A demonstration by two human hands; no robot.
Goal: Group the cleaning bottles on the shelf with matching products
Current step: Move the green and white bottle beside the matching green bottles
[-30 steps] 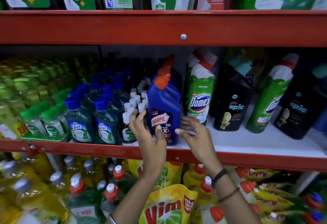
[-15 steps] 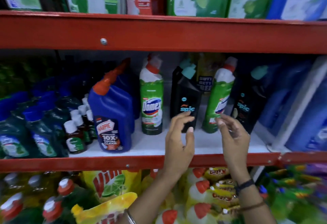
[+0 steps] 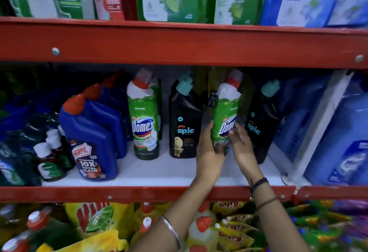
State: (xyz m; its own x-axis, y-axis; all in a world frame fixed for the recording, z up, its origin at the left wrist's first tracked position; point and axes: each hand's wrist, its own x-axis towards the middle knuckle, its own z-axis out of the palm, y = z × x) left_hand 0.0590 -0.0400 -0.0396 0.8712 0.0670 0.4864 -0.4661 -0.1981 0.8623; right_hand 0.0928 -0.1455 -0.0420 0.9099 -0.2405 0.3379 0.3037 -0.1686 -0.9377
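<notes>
On the middle shelf point(image 3: 159, 172) stand, from left to right, blue Harpic bottles point(image 3: 93, 138), a green Domex bottle point(image 3: 144, 116), a black Spic bottle point(image 3: 184, 124), a second green Domex bottle point(image 3: 226, 112) and a second black Spic bottle point(image 3: 260, 124). My left hand point(image 3: 209, 152) grips the lower left side of the second Domex bottle, which leans to the right. My right hand point(image 3: 241, 146) touches its lower right side with curled fingers. The bottle's base is hidden behind my hands.
Small brown bottles with white caps point(image 3: 49, 160) stand left of the Harpic. Large blue refill packs point(image 3: 338, 132) fill the right. A red shelf beam point(image 3: 179, 44) hangs overhead, with Dettol pouches above it. Vim packs and bottles sit on the shelf below.
The view swung right from the Harpic bottle, which my hands have left. Both hands reached forward and closed around the second Domex bottle between the two Spic bottles.
</notes>
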